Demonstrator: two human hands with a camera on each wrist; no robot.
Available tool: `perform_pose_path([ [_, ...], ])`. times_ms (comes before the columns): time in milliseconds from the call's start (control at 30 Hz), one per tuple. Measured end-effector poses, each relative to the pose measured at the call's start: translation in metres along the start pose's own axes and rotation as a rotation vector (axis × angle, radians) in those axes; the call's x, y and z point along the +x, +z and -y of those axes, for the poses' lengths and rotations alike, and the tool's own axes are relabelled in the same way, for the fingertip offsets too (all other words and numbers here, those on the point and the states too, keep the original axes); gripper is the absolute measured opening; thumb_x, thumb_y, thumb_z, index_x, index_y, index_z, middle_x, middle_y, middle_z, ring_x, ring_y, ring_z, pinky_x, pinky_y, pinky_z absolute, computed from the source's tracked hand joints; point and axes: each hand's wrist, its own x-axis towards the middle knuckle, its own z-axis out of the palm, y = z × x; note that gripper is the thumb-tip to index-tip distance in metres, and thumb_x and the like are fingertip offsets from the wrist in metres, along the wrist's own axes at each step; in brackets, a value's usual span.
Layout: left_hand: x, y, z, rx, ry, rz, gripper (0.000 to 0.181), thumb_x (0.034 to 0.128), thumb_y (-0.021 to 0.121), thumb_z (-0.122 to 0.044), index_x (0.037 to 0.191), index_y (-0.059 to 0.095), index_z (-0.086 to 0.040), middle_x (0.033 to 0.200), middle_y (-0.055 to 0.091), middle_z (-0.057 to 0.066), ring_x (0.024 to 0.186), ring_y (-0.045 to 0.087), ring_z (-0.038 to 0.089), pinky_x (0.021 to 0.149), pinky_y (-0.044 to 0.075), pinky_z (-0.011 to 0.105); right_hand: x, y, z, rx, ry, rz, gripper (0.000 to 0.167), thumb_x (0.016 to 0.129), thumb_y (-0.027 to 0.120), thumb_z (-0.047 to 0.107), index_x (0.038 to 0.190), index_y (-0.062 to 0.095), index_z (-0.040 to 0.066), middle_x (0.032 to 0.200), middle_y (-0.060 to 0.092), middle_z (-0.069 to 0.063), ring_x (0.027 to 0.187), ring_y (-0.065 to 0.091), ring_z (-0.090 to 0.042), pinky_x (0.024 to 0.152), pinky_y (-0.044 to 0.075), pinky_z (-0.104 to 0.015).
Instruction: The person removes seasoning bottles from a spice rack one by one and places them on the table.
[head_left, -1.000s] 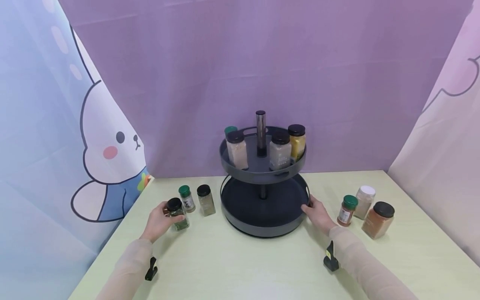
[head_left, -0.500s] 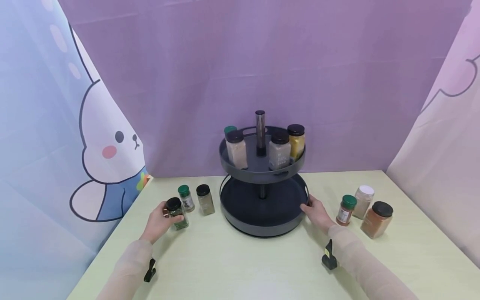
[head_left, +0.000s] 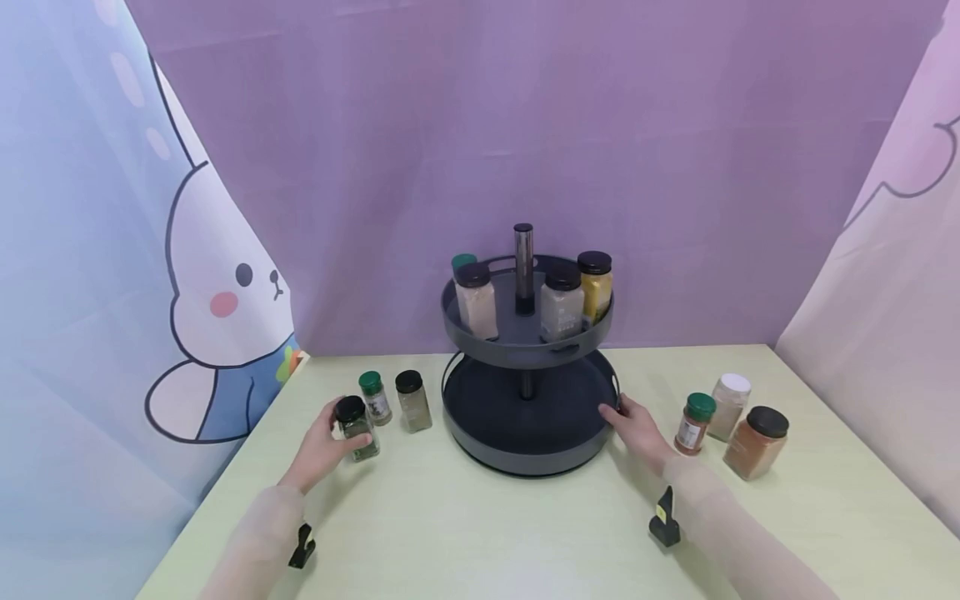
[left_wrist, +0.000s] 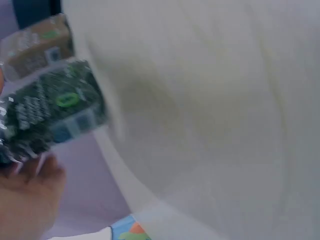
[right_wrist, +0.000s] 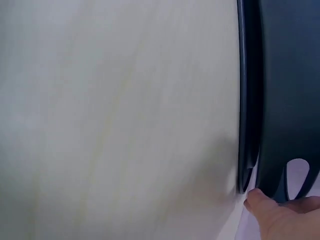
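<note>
In the head view my left hand [head_left: 321, 450] holds a clear spice jar of green herbs [head_left: 365, 448] with a black lid. The thumb lies across its near side and the fingers are behind it. This jar [left_wrist: 55, 107] stands upright on the table, its label partly visible in the left wrist view. My right hand [head_left: 639, 432] grips the right rim of a dark two-tier turntable rack [head_left: 528, 461], at the lower tray. Its thumb reaches over the edge, near the handle cutout seen in the right wrist view. Several spice jars stand on the upper tray.
Beside the held jar stand a green-lidded jar [head_left: 377, 407] and a black-lidded jar [head_left: 415, 408]. On the right are a green-lidded red spice jar [head_left: 690, 433], a white-lidded jar [head_left: 726, 412] and an orange-brown spice jar [head_left: 752, 450]. A purple curtain [head_left: 525, 125] hangs behind the table.
The left hand's fingers have shifted slightly around the herb jar, which stays in place. The right hand keeps its place at the tray's rim. The head view has moved a little.
</note>
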Motion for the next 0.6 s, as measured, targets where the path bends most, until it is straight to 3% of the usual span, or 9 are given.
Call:
perform_pose_path([
  [167, -0.011, -0.004, -0.018, 0.028, 0.024, -0.071, 0.093, 0.0801, 0.067, -0.044, 0.148, 0.011, -0.011, 0.152, 0.013, 0.018, 0.138, 0.013, 0.041, 0.109, 0.019, 0.059, -0.012, -0.012, 0.005, -0.046, -0.035, -0.024, 0.062, 0.098, 0.040, 0.030, 0.142, 0.017, -0.008, 0.144, 0.024, -0.029, 0.133, 0.025, -0.042, 0.109, 0.027, -0.050],
  [233, -0.016, -0.004, -0.027, 0.009, 0.071, -0.108, 0.085, 0.0824, 0.065, -0.041, 0.147, 0.017, -0.013, 0.152, 0.016, 0.015, 0.138, 0.015, 0.038, 0.110, 0.021, 0.057, -0.017, -0.017, 0.011, -0.052, -0.068, -0.042, 0.060, 0.098, 0.042, 0.029, 0.142, 0.021, -0.007, 0.144, 0.026, -0.028, 0.132, 0.028, -0.042, 0.108, 0.030, -0.050],
  [333, -0.025, -0.001, -0.044, -0.057, 0.175, -0.153, 0.069, 0.0868, 0.063, -0.025, 0.144, 0.026, -0.010, 0.151, 0.022, 0.011, 0.138, 0.021, 0.032, 0.111, 0.025, 0.049, -0.030, -0.025, 0.022, -0.052, -0.108, -0.076, 0.057, 0.097, 0.045, 0.026, 0.141, 0.027, -0.006, 0.142, 0.031, -0.027, 0.129, 0.034, -0.042, 0.105, 0.035, -0.050],
  [467, -0.035, 0.003, -0.071, -0.154, 0.294, -0.171, 0.054, 0.0891, 0.059, -0.013, 0.139, 0.037, -0.008, 0.145, 0.033, 0.009, 0.134, 0.032, 0.026, 0.109, 0.032, 0.037, -0.047, -0.035, 0.037, -0.047, -0.138, -0.119, 0.052, 0.095, 0.048, 0.024, 0.138, 0.035, -0.003, 0.138, 0.040, -0.025, 0.124, 0.043, -0.038, 0.100, 0.041, -0.047],
  [600, -0.038, 0.001, -0.102, -0.210, 0.310, -0.149, 0.045, 0.0917, 0.056, -0.020, 0.135, 0.045, -0.010, 0.139, 0.045, 0.009, 0.128, 0.042, 0.024, 0.106, 0.036, 0.033, -0.060, -0.043, 0.051, -0.039, -0.164, -0.128, 0.050, 0.095, 0.050, 0.025, 0.136, 0.039, -0.001, 0.134, 0.046, -0.023, 0.121, 0.047, -0.035, 0.097, 0.045, -0.044],
])
